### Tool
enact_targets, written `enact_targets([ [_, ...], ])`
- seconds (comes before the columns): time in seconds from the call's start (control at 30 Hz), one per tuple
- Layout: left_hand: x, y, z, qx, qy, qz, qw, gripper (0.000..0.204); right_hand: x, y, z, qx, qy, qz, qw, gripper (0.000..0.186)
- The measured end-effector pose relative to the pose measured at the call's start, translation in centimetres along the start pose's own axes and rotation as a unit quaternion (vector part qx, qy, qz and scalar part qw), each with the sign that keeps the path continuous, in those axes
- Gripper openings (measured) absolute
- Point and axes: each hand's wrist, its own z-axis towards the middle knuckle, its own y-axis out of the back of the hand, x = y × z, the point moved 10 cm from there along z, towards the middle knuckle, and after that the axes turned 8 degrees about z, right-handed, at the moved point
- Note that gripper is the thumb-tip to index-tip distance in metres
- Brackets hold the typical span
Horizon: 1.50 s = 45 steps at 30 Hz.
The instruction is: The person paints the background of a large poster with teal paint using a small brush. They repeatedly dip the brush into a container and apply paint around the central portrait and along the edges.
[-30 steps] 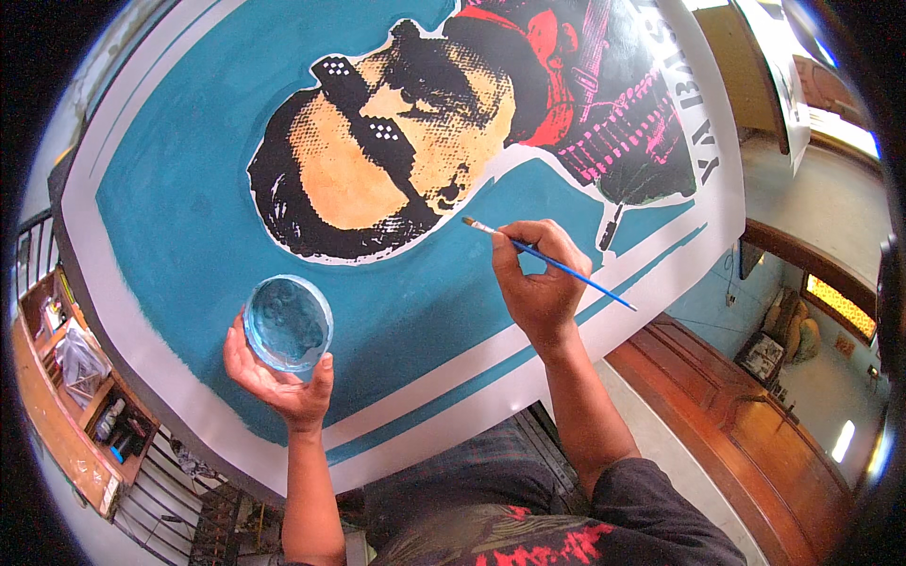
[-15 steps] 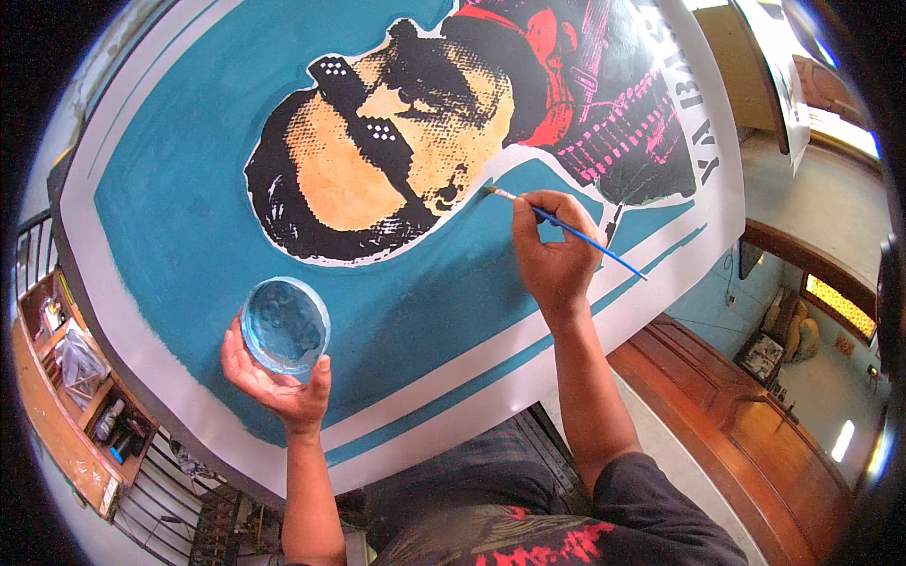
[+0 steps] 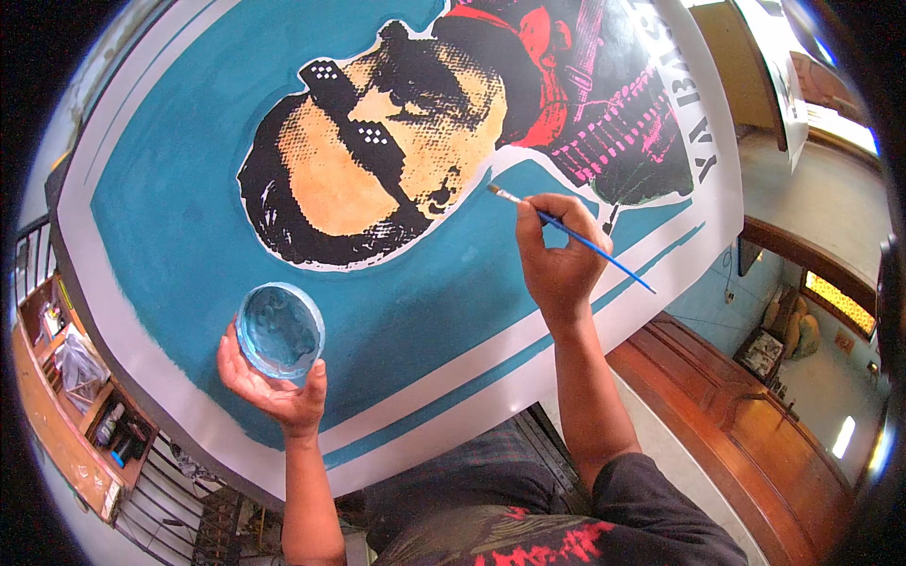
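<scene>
My left hand holds a round, clear dish from below, its fingers and thumb around the side. Bluish paint coats the inside. My right hand pinches a thin paintbrush with a blue handle between thumb and fingers. Its bristles are at the teal ground of a large painted portrait, close to the white outline below the figure; I cannot tell whether they touch. Black, orange, red and pink areas make up the figure, and a white border with a teal stripe runs around it.
Left of the painting stands a wooden shelf unit holding a plastic bag and small items. A brown wooden panel lies at the lower right. Dark letters are painted along the picture's right side. A pale board stands at the upper right.
The brush tip has shifted slightly right along the white outline, relative to the painting. The dish has moved a little down and left in the view, still in my left hand.
</scene>
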Motion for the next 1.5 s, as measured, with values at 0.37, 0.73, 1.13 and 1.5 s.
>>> enact_targets([
  [0.37, 0.1, 0.0, -0.1, 0.001, 0.003, 0.002, 1.000, 0.101, -0.8, -0.5, 1.0, -0.009, 0.005, 0.014, 1.000, 0.009],
  [0.73, 0.0, 0.0, 0.0, 0.008, -0.003, 0.020, 1.000, 0.100, -0.4, 0.3, 0.9, -0.011, -0.003, -0.001, 1.000, 0.008],
  [1.13, 0.0, -0.1, -0.1, 0.010, 0.001, 0.014, 1.000, 0.100, -1.5, 0.0, 1.2, -0.026, -0.011, -0.001, 1.000, 0.008],
  [1.5, -0.2, 0.0, 0.0, 0.005, -0.004, 0.011, 1.000, 0.099, -0.3, -0.4, 0.7, -0.007, 0.019, 0.006, 1.000, 0.008],
])
